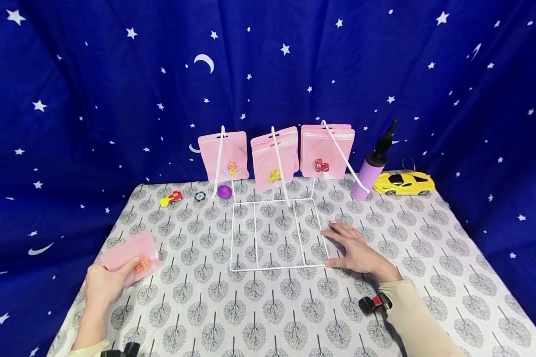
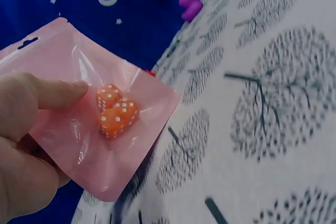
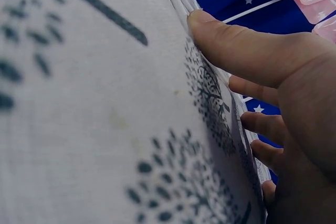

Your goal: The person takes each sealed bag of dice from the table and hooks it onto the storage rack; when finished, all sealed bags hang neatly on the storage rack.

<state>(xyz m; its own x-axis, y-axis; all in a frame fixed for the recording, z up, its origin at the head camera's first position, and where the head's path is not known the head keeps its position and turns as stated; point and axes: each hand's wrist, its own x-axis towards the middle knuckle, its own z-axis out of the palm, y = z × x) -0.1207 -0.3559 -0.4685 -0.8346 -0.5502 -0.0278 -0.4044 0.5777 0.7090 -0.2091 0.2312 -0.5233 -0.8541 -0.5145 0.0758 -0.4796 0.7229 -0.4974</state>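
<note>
At the left of the head view, my left hand pinches a pink zip bag between thumb and fingers, above the tablecloth. Through the bag's clear front, orange dice show in the left wrist view. My right hand lies on the cloth with fingers spread, at the right side of a white wire rack. Whether it touches the wire I cannot tell. Pink bags hang on the rack's three arms: one with orange dice at left, yellow dice in the middle, red dice at right.
Behind the rack's right arm stand a purple hand pump and a yellow toy car. Left of the rack are a purple rubber duck, a dark round disc and a small red-and-yellow toy vehicle. A blue starry curtain closes off the back.
</note>
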